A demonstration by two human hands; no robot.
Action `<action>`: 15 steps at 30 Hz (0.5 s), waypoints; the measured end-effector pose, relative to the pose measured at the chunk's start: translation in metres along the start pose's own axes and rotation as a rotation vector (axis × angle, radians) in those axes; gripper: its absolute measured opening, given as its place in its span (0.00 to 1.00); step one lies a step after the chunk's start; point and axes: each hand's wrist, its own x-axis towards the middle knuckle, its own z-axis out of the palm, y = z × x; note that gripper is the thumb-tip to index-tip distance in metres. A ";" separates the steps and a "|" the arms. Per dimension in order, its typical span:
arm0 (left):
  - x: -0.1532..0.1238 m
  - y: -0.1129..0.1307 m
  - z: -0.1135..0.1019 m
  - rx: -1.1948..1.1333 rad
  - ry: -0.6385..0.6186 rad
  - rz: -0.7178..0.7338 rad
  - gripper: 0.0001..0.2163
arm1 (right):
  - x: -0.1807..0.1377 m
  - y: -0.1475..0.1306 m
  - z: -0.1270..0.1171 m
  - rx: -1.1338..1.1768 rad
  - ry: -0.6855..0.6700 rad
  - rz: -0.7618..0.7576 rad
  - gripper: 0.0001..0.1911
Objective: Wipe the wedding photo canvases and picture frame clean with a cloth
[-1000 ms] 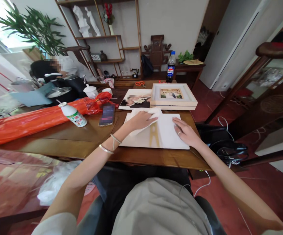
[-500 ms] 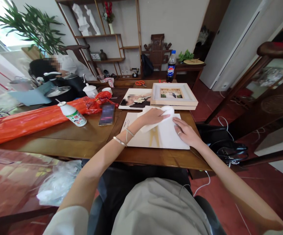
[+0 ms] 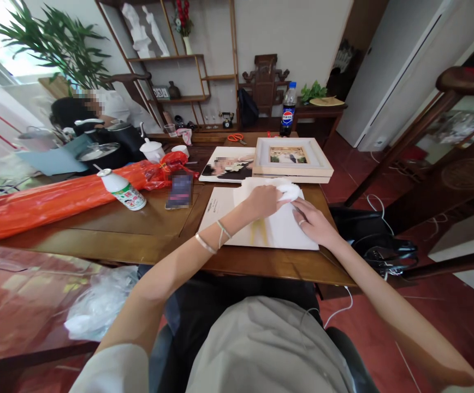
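A flat white panel point(image 3: 288, 236) with yellowish marks lies on the wooden table in front of me. My left hand point(image 3: 264, 201) is closed on a bunched white cloth point(image 3: 289, 191), pressed against the panel's upper part; the fingertips are partly hidden in its folds. On the panel's right side rests my right hand point(image 3: 314, 222), fingers stretched out and lying flat close to the cloth. Just behind the panel are a photo print point(image 3: 229, 165) and a framed picture point(image 3: 292, 158) in a deep pale frame.
At left a long red plastic-wrapped bundle point(image 3: 69, 194) lies with a white bottle point(image 3: 123, 191) against it. A phone point(image 3: 179, 191) sits nearby. Orange-handled scissors point(image 3: 236, 138) and a cola bottle point(image 3: 288, 112) stand farther back. Another person point(image 3: 110, 106) is at far left.
My left hand has slid slightly to the right with the cloth, its fingers more curled now. My right hand has hardly moved and stays on the panel.
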 end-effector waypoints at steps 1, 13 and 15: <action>-0.007 0.001 0.005 0.070 0.017 0.006 0.19 | 0.000 0.001 0.000 0.006 -0.001 0.004 0.22; -0.116 0.100 0.029 0.371 0.050 0.153 0.13 | -0.002 0.008 0.002 0.063 -0.007 0.026 0.27; -0.118 0.099 0.029 0.361 0.067 0.142 0.13 | -0.001 0.007 0.002 0.060 -0.010 0.028 0.26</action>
